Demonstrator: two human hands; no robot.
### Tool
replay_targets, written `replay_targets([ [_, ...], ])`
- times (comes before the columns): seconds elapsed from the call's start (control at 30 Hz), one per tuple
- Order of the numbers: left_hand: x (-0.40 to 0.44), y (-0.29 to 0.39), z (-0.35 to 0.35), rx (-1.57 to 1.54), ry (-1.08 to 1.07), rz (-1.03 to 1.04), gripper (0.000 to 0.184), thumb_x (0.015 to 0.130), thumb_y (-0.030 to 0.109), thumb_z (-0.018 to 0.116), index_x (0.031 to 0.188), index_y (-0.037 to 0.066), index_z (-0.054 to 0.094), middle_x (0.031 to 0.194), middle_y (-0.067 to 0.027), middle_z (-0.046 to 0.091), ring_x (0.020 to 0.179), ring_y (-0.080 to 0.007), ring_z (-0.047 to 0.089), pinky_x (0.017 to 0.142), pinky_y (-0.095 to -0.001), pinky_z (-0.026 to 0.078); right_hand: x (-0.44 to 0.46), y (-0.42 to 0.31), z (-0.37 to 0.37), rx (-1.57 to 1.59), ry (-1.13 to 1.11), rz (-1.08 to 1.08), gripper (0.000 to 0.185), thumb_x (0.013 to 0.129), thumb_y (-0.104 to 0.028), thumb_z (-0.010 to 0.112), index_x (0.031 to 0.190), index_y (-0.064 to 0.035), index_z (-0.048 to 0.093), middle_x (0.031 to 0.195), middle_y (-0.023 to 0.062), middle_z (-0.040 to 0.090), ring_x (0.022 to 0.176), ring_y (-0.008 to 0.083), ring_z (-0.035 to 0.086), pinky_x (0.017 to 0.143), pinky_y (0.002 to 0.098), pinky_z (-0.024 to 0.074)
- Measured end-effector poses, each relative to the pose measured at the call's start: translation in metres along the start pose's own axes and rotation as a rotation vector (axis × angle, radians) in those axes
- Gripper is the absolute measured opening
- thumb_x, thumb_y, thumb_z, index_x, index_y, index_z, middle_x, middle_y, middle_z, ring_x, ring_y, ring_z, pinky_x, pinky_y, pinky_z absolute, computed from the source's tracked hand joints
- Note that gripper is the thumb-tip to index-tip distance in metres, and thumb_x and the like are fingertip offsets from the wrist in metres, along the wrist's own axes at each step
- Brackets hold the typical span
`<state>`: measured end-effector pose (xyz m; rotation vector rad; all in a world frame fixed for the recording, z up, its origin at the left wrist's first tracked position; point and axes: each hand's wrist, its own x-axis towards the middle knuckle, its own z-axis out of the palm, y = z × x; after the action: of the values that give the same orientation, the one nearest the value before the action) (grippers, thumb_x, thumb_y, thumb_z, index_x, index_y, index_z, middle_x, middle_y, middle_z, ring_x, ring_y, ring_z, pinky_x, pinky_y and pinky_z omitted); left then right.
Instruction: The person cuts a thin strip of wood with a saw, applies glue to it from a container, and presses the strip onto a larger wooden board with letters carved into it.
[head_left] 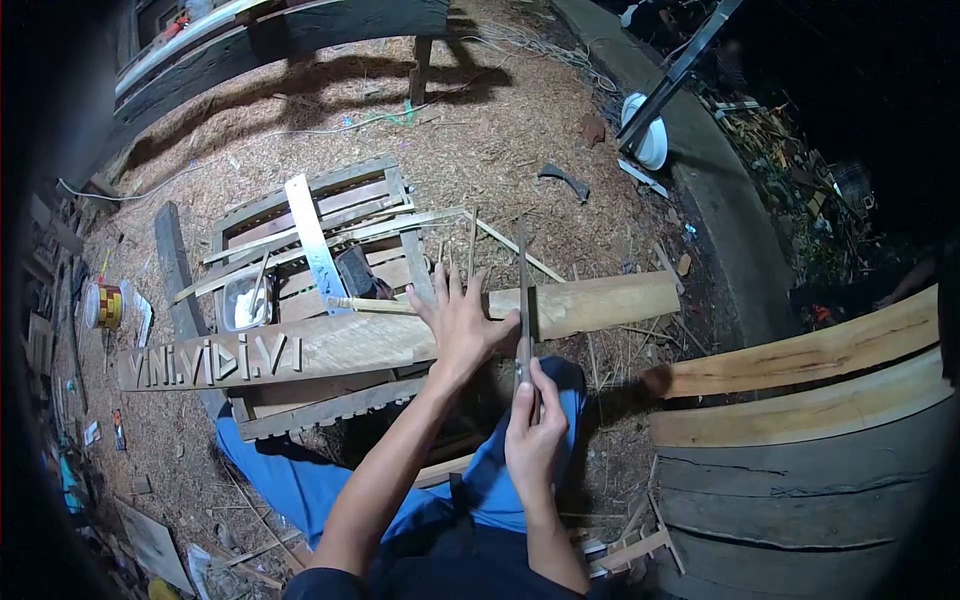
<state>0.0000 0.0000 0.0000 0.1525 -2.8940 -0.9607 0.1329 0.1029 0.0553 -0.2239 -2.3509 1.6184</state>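
A long wooden board (390,335) lies across a slatted pallet (330,410), with raised stick letters (215,358) on its left part. My left hand (462,322) is spread on the board, its thumb against a long thin dark tool (524,300), perhaps a blade or saw. My right hand (535,415) is closed around the near end of that tool, which stands across the board. A thin wooden strip (375,305) lies just left of my left hand. What lies beneath the tool is too small to tell.
On the pallet are a metal ruler (313,240), a plastic tub (246,303) and a dark block (362,273). Planks (800,405) lie at the right, near another person's arm (908,283). A curved dark piece (564,182) lies on the shavings-covered ground ahead.
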Motion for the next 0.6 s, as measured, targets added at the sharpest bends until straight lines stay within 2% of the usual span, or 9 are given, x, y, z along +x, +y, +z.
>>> replay_targets([
  [0.1,-0.003,-0.016,-0.008,0.035,0.038,0.017,0.088,0.073,0.060,0.079,0.146,0.016,0.059,0.159,-0.0246,0.043,0.158,-0.0384,0.019,0.118,-0.0748,-0.005,-0.009,-0.004,0.014,0.043,-0.005,0.052,0.036,0.108,-0.009,0.054,0.138,0.0105,0.058,0.135,0.0260,0.066,0.126,0.0274,0.065,0.106,0.0370,0.0501],
  [0.2,0.002,-0.016,-0.008,0.028,0.088,0.031,0.088,0.073,0.060,0.079,0.147,0.016,0.058,0.158,-0.0229,0.045,0.157,-0.0378,0.023,0.117,-0.0758,-0.004,-0.014,0.004,0.014,0.063,0.023,-0.005,0.035,0.108,-0.009,0.052,0.137,0.0108,0.058,0.133,0.0248,0.067,0.125,0.0272,0.066,0.105,0.0359,0.0503],
  [0.27,0.000,-0.011,-0.007,-0.012,0.067,0.061,0.074,0.082,0.055,0.076,0.144,0.017,0.061,0.156,-0.0196,0.050,0.154,-0.0361,0.032,0.119,-0.0729,-0.001,-0.005,-0.001,0.009,0.045,0.011,0.007,0.035,0.108,-0.008,0.053,0.137,0.0108,0.058,0.133,0.0247,0.067,0.125,0.0276,0.065,0.105,0.0360,0.0502],
  [0.3,-0.003,-0.012,-0.006,-0.011,0.063,0.062,0.074,0.082,0.055,0.076,0.144,0.017,0.061,0.156,-0.0196,0.050,0.154,-0.0361,0.032,0.119,-0.0729,-0.001,-0.004,-0.003,0.009,0.041,0.004,0.029,0.035,0.108,-0.008,0.053,0.137,0.0108,0.058,0.133,0.0246,0.067,0.125,0.0279,0.065,0.105,0.0361,0.0501],
  [0.4,-0.015,-0.017,-0.005,0.023,0.209,0.351,0.042,0.095,0.038,0.069,0.133,0.019,0.071,0.150,-0.0123,0.059,0.148,-0.0322,0.044,0.125,-0.0628,0.008,-0.003,0.004,0.006,0.051,0.009,0.013,0.035,0.108,-0.008,0.052,0.137,0.0109,0.058,0.133,0.0244,0.067,0.124,0.0282,0.065,0.106,0.0368,0.0494],
  [0.43,-0.015,-0.019,-0.006,0.020,0.214,0.351,0.042,0.095,0.038,0.069,0.133,0.019,0.071,0.150,-0.0123,0.059,0.148,-0.0322,0.044,0.125,-0.0628,0.008,-0.002,0.006,0.006,0.049,0.009,0.008,0.035,0.108,-0.008,0.052,0.137,0.0109,0.058,0.133,0.0244,0.067,0.124,0.0282,0.065,0.106,0.0368,0.0494],
  [0.5,-0.014,-0.023,-0.010,-0.075,0.093,0.464,0.035,0.092,0.029,0.072,0.124,0.016,0.075,0.148,-0.0105,0.062,0.146,-0.0314,0.047,0.126,-0.0582,0.017,-0.002,0.009,0.003,0.000,0.010,-0.035,0.034,0.108,-0.007,0.052,0.137,0.0109,0.058,0.134,0.0247,0.066,0.125,0.0283,0.065,0.106,0.0373,0.0492],
  [0.53,-0.013,-0.025,-0.013,-0.107,0.054,0.509,0.032,0.091,0.022,0.073,0.121,0.012,0.076,0.146,-0.0084,0.063,0.144,-0.0304,0.050,0.125,-0.0531,0.026,-0.002,0.008,0.002,-0.003,0.007,-0.035,0.034,0.108,-0.007,0.052,0.137,0.0109,0.058,0.134,0.0247,0.066,0.125,0.0283,0.065,0.106,0.0373,0.0492],
  [0.6,-0.007,-0.029,-0.015,-0.140,0.015,0.565,0.032,0.091,0.021,0.072,0.122,0.010,0.076,0.145,-0.0087,0.064,0.143,-0.0308,0.051,0.124,-0.0512,0.030,-0.002,0.005,0.000,0.022,-0.002,-0.009,0.035,0.108,-0.006,0.052,0.137,0.0110,0.057,0.136,0.0247,0.065,0.127,0.0287,0.064,0.108,0.0370,0.0483],
])
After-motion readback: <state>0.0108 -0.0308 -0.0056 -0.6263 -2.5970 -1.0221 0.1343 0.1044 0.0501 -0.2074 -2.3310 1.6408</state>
